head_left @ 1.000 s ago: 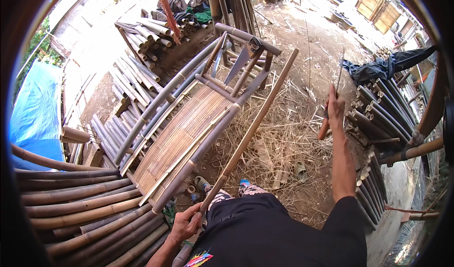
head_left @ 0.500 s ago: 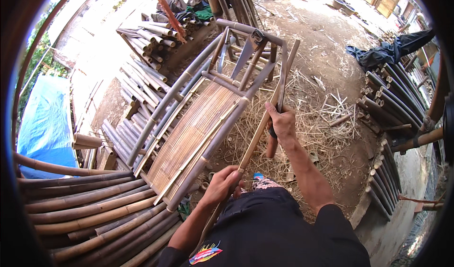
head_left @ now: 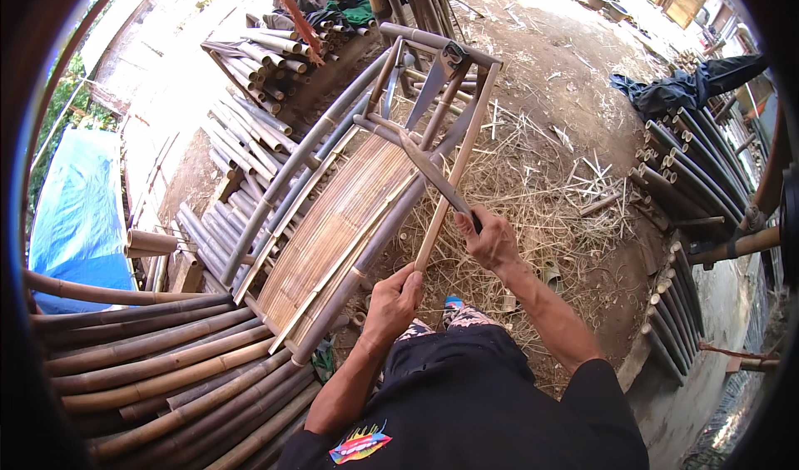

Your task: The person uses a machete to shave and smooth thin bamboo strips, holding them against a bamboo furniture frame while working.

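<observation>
The left hand (head_left: 395,301) grips a slim bamboo strip (head_left: 430,239); the right hand (head_left: 493,241) clasps a long-bladed knife (head_left: 436,176) across it; slatted bench (head_left: 333,212) left.

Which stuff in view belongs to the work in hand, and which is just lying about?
In the work:
knife, in the right hand
bamboo strip, in the left hand
possibly the slatted bamboo frame close by

Seemingly just lying about:
saw at the frame's far end
pole stack, lower left
blue tarp
ground shavings
</observation>
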`<state>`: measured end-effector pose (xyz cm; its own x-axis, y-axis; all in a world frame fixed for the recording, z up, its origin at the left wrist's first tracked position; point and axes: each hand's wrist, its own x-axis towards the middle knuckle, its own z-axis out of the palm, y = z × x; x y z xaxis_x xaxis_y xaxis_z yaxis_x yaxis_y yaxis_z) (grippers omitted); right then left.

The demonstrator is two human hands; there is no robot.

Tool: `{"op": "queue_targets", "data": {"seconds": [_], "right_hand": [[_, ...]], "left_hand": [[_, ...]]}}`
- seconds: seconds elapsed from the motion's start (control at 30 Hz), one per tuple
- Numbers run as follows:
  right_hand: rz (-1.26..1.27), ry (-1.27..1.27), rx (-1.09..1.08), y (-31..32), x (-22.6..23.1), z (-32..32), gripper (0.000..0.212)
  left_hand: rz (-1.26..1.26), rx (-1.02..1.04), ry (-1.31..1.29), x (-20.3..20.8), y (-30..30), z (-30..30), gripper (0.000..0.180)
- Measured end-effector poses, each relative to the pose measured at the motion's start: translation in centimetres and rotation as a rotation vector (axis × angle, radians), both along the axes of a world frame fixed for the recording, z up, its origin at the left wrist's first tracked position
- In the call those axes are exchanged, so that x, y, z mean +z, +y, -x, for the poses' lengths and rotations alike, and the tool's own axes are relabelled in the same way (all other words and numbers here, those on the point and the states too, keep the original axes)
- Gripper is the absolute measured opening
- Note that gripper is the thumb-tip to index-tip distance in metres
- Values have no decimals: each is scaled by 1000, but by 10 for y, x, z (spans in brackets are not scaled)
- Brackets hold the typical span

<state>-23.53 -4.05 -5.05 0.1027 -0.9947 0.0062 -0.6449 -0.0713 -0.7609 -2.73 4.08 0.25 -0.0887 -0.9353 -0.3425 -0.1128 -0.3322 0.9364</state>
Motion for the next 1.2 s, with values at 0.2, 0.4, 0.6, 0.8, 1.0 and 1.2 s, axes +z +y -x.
{"op": "queue_targets", "data": {"seconds": [0.2, 0.4, 0.6, 0.8, 1.0, 1.2], "right_hand": [[148, 95, 20, -8, -7, 13, 68], [150, 0, 47, -2, -6, 15, 66], [81, 93, -265, -56, -10, 98, 72], [36, 80, -590, -94, 6, 187, 65], [168, -3, -100, -30, 33, 60, 57], [410, 114, 269, 46, 36, -40, 60]], "left_hand": [[-63, -42, -41, 16, 21, -8, 32], [-54, -41, -67, 11, 32, -15, 30], [-165, -115, -60, 37, 77, -29, 29], [-285, -49, 168, 31, 136, -82, 34], [-433, -75, 555, 17, 47, -62, 47], [-555, -76, 966, 2, -9, -42, 30]]}}
